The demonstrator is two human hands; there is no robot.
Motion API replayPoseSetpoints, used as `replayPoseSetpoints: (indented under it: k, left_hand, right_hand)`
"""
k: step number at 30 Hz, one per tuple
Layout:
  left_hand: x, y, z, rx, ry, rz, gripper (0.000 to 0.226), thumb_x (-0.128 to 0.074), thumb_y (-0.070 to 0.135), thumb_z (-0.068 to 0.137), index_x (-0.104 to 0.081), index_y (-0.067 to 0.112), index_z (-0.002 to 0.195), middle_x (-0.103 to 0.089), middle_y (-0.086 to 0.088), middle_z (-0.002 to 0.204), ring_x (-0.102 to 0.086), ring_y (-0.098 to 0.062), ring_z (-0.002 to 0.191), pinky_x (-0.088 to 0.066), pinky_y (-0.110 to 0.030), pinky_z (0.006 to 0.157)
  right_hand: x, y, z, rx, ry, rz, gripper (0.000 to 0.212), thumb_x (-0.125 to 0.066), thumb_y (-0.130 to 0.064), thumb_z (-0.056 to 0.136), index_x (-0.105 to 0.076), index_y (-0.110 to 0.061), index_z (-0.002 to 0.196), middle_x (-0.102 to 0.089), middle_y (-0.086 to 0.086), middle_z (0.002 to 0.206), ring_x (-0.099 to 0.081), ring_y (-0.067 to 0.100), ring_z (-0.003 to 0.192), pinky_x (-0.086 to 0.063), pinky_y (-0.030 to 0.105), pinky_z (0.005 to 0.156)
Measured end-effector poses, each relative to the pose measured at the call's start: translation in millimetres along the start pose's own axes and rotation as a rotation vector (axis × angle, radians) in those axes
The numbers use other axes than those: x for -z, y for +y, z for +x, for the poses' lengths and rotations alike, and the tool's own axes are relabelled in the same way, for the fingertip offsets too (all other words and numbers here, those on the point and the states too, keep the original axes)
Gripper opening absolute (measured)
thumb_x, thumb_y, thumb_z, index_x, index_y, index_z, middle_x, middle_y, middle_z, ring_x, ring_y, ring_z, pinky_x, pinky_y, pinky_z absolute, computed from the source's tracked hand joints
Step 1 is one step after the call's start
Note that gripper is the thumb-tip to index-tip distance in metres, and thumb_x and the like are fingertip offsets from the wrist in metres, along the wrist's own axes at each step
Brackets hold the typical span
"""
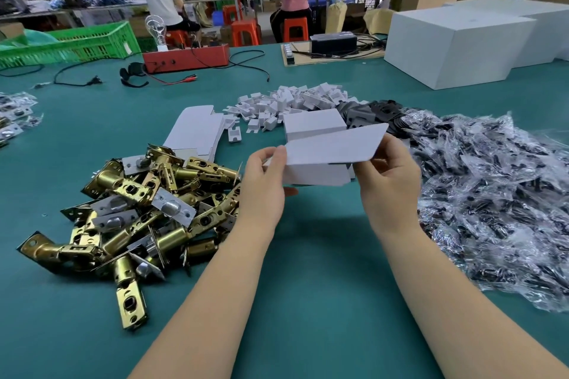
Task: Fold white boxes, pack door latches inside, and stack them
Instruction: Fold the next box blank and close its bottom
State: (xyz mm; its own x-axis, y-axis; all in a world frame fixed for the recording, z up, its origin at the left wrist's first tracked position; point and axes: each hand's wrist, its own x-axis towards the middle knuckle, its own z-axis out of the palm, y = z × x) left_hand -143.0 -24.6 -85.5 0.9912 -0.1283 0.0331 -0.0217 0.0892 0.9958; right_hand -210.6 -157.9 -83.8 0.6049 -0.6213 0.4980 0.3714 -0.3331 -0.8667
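Left hand (264, 181) pinches near end of box (320, 160), thumb on top; right hand (389, 174) grips far end, fingers curled under flap. Box half-formed, held above surface (308, 255), centre. Latches (138, 209) heaped at 9 o'clock, flat blanks (197, 132) at 11, finished box (314, 126) at 12, bagged parts (492, 194) at 3. Risk: thin card could crease or flap tear if hands twist unevenly; loose pinch might drop it onto heap

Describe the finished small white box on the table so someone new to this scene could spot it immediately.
Start at the teal table, where both hands hold a half-folded carton. Directly behind that carton sits the closed white box, between the heap of small white inserts and the dark plates. It alone is a fully formed small block, not flat or loose.
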Motion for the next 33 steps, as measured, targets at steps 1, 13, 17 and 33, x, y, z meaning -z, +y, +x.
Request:
replayPoseSetpoints:
  k: [1, 13, 17, 33]
  left_hand:
    - [0, -3, -1, -0.052, 0.017, 0.05, 0.008, -0.049, 0.036, 0.099, -0.055, 0.033, 0.096, -0.06, -0.001, 0.111, -0.059, -0.016, 0.096, -0.054, -0.025, 0.066]
    - [-3, 8, -21, -0.091, -0.306, -0.072, 0.053, -0.041, 0.062, 0.086, -0.053, 0.03, 0.127, -0.063, 0.012, 0.125, -0.057, -0.003, 0.116, -0.047, -0.028, 0.095]
    - [-2, 12, -21, -0.125, -0.314, -0.189, 0.033, -0.045, 0.051, 0.091, -0.067, 0.029, 0.104, -0.072, 0.007, 0.109, -0.064, -0.007, 0.107, -0.05, -0.025, 0.089]
    - [-11, -1, -19, -0.128, -0.038, -0.043, 0.031, -0.032, 0.031, 0.105, -0.051, 0.027, 0.13, -0.067, 0.009, 0.093, -0.063, -0.003, 0.082, -0.052, -0.023, 0.076]
  right_hand:
    - [1, -1, 0, 0.031, 0.015, -0.043, 0.023, -0.065, -0.009, 0.083, -0.06, -0.031, 0.088, -0.059, 0.001, 0.081, -0.047, 0.008, 0.066, -0.038, 0.018, 0.06]
    - [-4, -11, -8, 0.32, 0.027, -0.353, 0.03, -0.057, -0.025, 0.087, -0.07, -0.005, 0.106, -0.05, -0.003, 0.082, -0.04, 0.005, 0.067, -0.035, 0.008, 0.068]
    - [-6, -14, -10, 0.357, 0.019, -0.329, 0.033, -0.055, -0.029, 0.085, -0.069, -0.005, 0.102, -0.051, -0.005, 0.081, -0.043, 0.007, 0.065, -0.037, 0.012, 0.065]
    - [-10, -9, -6, -0.158, 0.031, -0.03, 0.034, -0.051, -0.019, 0.092, -0.069, -0.04, 0.073, -0.068, -0.018, 0.074, -0.061, 0.005, 0.071, -0.05, 0.028, 0.066]
